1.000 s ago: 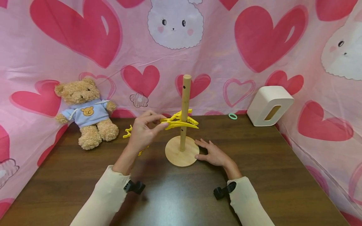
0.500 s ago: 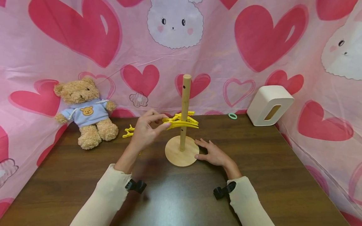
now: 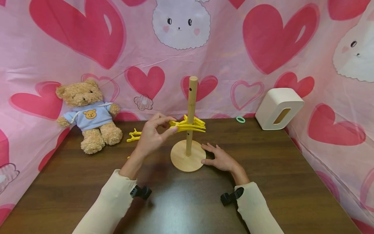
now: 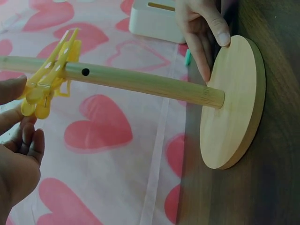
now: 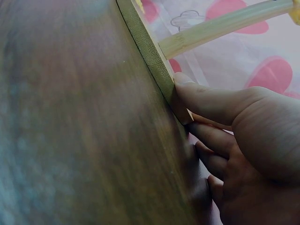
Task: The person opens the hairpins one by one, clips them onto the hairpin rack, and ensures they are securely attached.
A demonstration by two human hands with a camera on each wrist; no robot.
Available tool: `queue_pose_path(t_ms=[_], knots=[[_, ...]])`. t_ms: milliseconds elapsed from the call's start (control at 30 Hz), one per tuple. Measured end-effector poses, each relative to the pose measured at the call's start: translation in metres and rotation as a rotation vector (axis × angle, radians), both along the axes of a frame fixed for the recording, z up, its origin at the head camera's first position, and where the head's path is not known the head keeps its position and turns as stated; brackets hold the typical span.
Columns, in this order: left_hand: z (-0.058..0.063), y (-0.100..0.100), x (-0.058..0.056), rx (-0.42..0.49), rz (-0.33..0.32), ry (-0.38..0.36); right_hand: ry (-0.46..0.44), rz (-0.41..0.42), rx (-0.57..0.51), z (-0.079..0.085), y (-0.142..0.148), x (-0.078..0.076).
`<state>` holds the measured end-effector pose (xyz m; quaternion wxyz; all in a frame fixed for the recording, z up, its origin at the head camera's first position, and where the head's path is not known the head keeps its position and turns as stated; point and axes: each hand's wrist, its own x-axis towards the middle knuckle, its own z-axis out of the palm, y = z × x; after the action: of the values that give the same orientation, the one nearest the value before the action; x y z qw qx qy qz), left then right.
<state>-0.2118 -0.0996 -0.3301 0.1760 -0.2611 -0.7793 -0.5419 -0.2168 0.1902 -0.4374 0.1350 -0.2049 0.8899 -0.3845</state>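
My left hand [image 3: 153, 133] pinches the near end of a yellow plastic clip [image 3: 191, 127] between thumb and fingers. The clip lies across the upright wooden post [image 3: 191, 104], one long part in front and another showing behind. In the left wrist view, the clip [image 4: 47, 84] crosses the post with its rounded ends at the thumb and fingertips. My right hand [image 3: 220, 158] rests against the right rim of the round wooden base [image 3: 187, 164], fingers fairly straight. The right wrist view has its thumb and fingers touching the base's edge [image 5: 150, 58]. Part of the clip is hidden by the post.
More yellow clips [image 3: 134, 135] lie on the brown table behind my left hand, partly hidden. A teddy bear [image 3: 90, 117] sits at the back left. At the back right are a small green ring [image 3: 240, 120] and a white box [image 3: 279, 109]. A pink heart-print cloth hangs behind.
My left hand has shifted slightly right, and the clip's rear part has drawn closer to its front part. The right hand and the stand have stayed still.
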Motion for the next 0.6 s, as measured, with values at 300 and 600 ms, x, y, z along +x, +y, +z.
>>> queue_pose_path(t_ms=[300, 600], knots=[[-0.0026, -0.0019, 0.0020, 0.017, 0.009, -0.050, -0.011, -0.001, -0.008, 0.0009, -0.0012, 0.0001], [-0.0045, -0.0038, 0.0020, 0.040, -0.009, -0.089, -0.005, 0.001, -0.002, 0.0008, -0.0003, 0.0003]])
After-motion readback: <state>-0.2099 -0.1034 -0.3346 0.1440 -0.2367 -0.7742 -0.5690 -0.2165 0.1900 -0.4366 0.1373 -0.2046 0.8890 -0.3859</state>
